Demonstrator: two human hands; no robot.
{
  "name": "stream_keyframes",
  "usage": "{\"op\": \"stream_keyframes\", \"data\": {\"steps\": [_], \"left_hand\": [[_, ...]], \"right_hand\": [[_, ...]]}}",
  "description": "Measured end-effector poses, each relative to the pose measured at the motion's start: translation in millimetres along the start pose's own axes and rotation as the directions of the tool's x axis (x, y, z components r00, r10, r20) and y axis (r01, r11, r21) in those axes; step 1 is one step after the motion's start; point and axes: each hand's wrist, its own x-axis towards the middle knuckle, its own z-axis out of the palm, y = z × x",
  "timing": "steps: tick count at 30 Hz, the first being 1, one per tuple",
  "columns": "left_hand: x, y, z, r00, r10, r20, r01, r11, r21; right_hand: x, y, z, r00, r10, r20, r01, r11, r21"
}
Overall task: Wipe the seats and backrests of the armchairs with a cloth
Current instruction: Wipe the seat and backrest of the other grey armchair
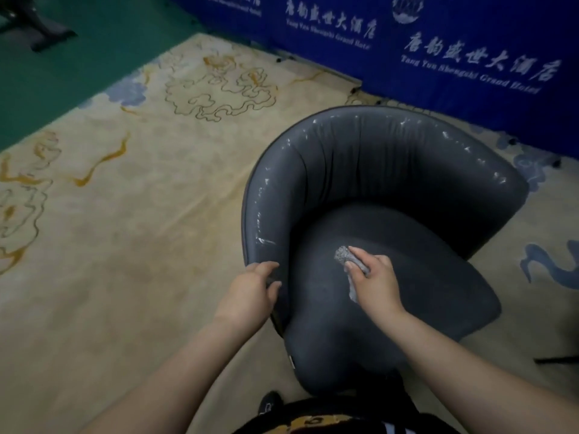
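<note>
A dark grey armchair with a curved, shiny backrest stands on the carpet in front of me. My right hand holds a small grey cloth bunched under its fingers and presses it on the seat cushion near the seat's left middle. My left hand grips the front end of the chair's left arm, thumb on the inner side. White worn streaks run along the top rim of the backrest.
A beige carpet with gold and blue cloud patterns spreads to the left. A blue printed banner stands right behind the chair. Green floor and a dark stand base lie at the far left corner.
</note>
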Motion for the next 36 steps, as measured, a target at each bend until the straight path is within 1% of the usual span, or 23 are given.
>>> {"op": "stream_keyframes", "data": {"steps": [2,5,10,13,17,19,21,26,30,33,36], "left_hand": [[4,-12,-13,1.0,0.008,-0.007,-0.008,1.0,0.002],[12,-25,-23,1.0,-0.015,-0.004,0.015,1.0,-0.006],[25,-45,-25,0.996,-0.088,-0.016,0.088,0.996,-0.029],[29,-56,-22,0.992,-0.127,-0.024,0.126,0.992,-0.026],[44,-67,-22,0.987,-0.156,0.038,0.157,0.987,-0.038],[60,-75,-24,0.987,-0.139,0.086,0.144,0.988,-0.052],[80,-84,-24,0.985,-0.095,0.143,0.101,0.994,-0.034],[125,-111,-24,0.96,0.003,0.28,-0.002,1.0,-0.002],[142,-127,-20,0.943,0.068,0.325,-0.074,0.997,0.006],[147,-129,-16,0.921,0.111,0.374,-0.104,0.994,-0.037],[152,-128,-11,0.903,0.162,0.399,-0.125,0.985,-0.117]], "right_hand": [[-11,-9,10,0.999,0.027,-0.03,-0.026,0.999,0.021],[-22,-18,17,0.999,0.019,-0.045,-0.018,1.0,0.023],[-20,-20,24,1.0,0.024,0.009,-0.024,1.0,0.01],[-17,-20,28,0.999,0.038,0.0,-0.038,0.999,0.025],[-17,-23,37,0.997,0.08,-0.018,-0.079,0.996,0.048],[-16,-25,45,0.994,0.108,-0.034,-0.106,0.993,0.058],[-12,-28,57,0.988,0.142,-0.065,-0.137,0.988,0.074],[-5,-34,106,0.95,0.246,-0.191,-0.229,0.967,0.109],[-6,-39,146,0.912,0.318,-0.261,-0.288,0.946,0.148],[-12,-41,167,0.872,0.37,-0.321,-0.318,0.926,0.203],[-21,-40,186,0.839,0.409,-0.359,-0.332,0.907,0.257]]}}
